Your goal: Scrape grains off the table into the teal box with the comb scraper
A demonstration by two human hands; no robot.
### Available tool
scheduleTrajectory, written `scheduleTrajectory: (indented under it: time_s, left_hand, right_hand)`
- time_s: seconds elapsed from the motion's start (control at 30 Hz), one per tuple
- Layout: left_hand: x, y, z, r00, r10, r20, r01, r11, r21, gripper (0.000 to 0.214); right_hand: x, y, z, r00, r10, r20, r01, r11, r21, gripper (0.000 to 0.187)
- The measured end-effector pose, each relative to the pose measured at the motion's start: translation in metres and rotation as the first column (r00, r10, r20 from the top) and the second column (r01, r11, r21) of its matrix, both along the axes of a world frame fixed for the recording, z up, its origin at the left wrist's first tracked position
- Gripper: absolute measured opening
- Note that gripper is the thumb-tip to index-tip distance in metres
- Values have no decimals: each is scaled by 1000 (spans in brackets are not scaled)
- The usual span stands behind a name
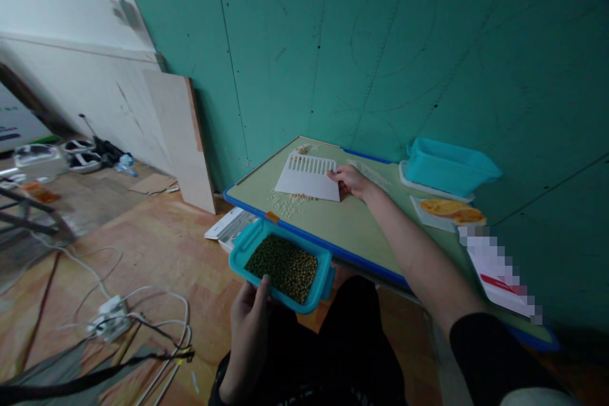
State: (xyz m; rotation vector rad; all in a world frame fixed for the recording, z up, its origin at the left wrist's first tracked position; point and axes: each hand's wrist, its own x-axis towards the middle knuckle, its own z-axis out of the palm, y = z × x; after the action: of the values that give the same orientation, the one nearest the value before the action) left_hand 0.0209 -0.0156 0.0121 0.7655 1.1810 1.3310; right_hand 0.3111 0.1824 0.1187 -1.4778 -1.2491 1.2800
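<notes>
My left hand (pixel 248 317) grips the near side of a teal plastic container (pixel 327 260), thumb over the rim. Dark green beans (pixel 271 254) fill much of it, with yellowish beans (pixel 304 266) towards the right; it is just off the table's front edge. Over the table, my right hand (pixel 351 181) is closed on the right edge of a white slotted board (pixel 309 186), a row of slots along its far side. Pale yellowish beans (pixel 302 196) lie along the board's near edge, beside whitish grains (pixel 285 204). More pale pieces (pixel 302 149) lie beyond the board.
The pale green table (pixel 342 222) has a blue edge and stands against a green wall (pixel 309 63). On its right are a teal bin (pixel 450 168), a white tray with a yellow-orange item (pixel 451 210) and a white packet (pixel 499 279). Cables and a power strip (pixel 111 318) lie on the floor.
</notes>
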Motion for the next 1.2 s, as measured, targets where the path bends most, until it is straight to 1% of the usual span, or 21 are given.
scheduleTrajectory:
  time_s: [0.13, 0.43, 0.67, 0.87, 1.1, 1.2]
  left_hand:
    - [1, 0, -2, 999, 7, 41, -8, 1000, 26, 39]
    - [-1, 1, -5, 1000, 2, -15, -1, 999, 47, 37]
    - [-3, 2, -14, 1000, -9, 26, 8, 999, 39, 36]
    - [-2, 1, -12, 999, -10, 31, 9, 999, 39, 37]
    - [-2, 2, -15, 1000, -1, 18, 1, 999, 39, 39]
    - [-2, 1, -13, 1000, 0, 3, 0, 1000, 29, 38]
  right_hand:
    - [1, 2, -2, 1000, 23, 5, -22, 1000, -10, 16]
    - [-1, 2, -2, 998, 52, -30, -52, 999, -8, 24]
    - [0, 1, -3, 996, 77, -44, -77, 997, -6, 20]
    - [0, 1, -2, 998, 32, -56, -31, 999, 5, 19]
    - [0, 3, -7, 997, 70, -37, -70, 998, 5, 19]
    - [1, 5, -9, 997, 52, -55, -51, 999, 18, 18]
